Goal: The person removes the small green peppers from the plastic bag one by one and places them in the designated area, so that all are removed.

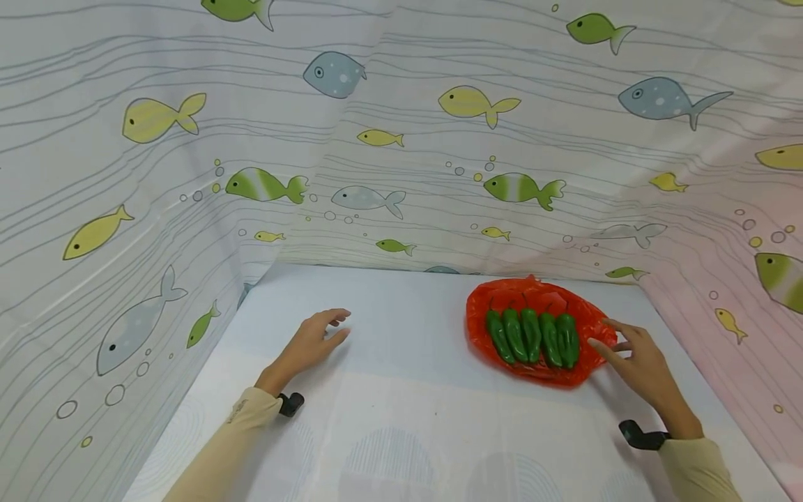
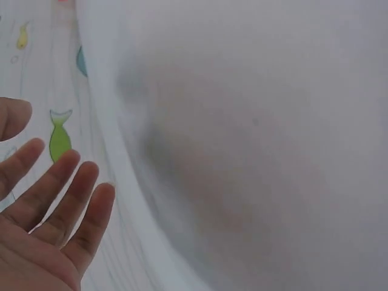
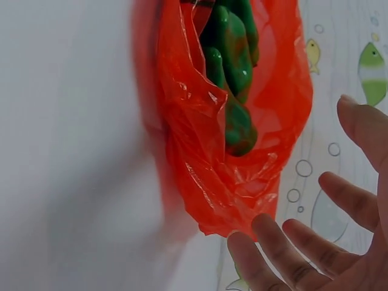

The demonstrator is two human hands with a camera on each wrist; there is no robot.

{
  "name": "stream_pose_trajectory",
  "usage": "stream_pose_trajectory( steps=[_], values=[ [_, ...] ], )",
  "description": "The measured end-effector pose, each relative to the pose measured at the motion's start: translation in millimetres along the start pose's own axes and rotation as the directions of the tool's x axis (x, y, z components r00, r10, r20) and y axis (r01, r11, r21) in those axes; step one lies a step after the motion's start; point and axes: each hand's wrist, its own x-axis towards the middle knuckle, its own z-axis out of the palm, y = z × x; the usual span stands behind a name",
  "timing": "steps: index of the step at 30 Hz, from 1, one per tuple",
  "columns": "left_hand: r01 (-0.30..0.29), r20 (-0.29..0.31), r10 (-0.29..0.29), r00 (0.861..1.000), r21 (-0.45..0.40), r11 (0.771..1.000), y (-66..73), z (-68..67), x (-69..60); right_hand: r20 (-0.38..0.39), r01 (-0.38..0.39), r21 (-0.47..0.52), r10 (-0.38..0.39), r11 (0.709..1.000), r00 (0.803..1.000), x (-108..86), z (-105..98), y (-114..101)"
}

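Several green peppers (image 1: 530, 336) lie side by side, stems away from the person, on a red plastic bag (image 1: 564, 378) right of the middle. My right hand (image 1: 643, 364) is at the bag's right edge, fingers and thumb spread apart; whether they touch the plastic is unclear. The right wrist view shows this hand (image 3: 330, 248) beside the crinkled bag (image 3: 203, 163), with peppers (image 3: 235, 54) partly hidden by it. Away to the left, my left hand (image 1: 310, 343) hovers over the table, holding nothing. Its fingers are loosely extended, as the left wrist view also shows (image 2: 51, 218).
The white table (image 1: 401, 390) has pale round patterns near its front. Fish-printed cloth walls (image 1: 414, 167) rise behind it and at both sides. Dark wrist devices sit on the left wrist (image 1: 291, 404) and right wrist (image 1: 641, 436).
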Motion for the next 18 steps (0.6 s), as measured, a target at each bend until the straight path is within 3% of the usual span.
stream_pose_trajectory(
  steps=[8, 18],
  values=[
    [-0.03, 0.036, 0.033, 0.999, -0.081, 0.996, 22.2, 16.5, 19.7, 0.071, -0.051, 0.056, 0.047, 0.997, 0.996, -1.1, 6, 4],
    [-0.092, 0.095, 0.101, 0.99, -0.097, 0.991, 46.2, 43.6, 39.6, 0.072, -0.063, 0.069, 0.058, 0.996, 0.996, 1.0, 13, 4]
  ],
)
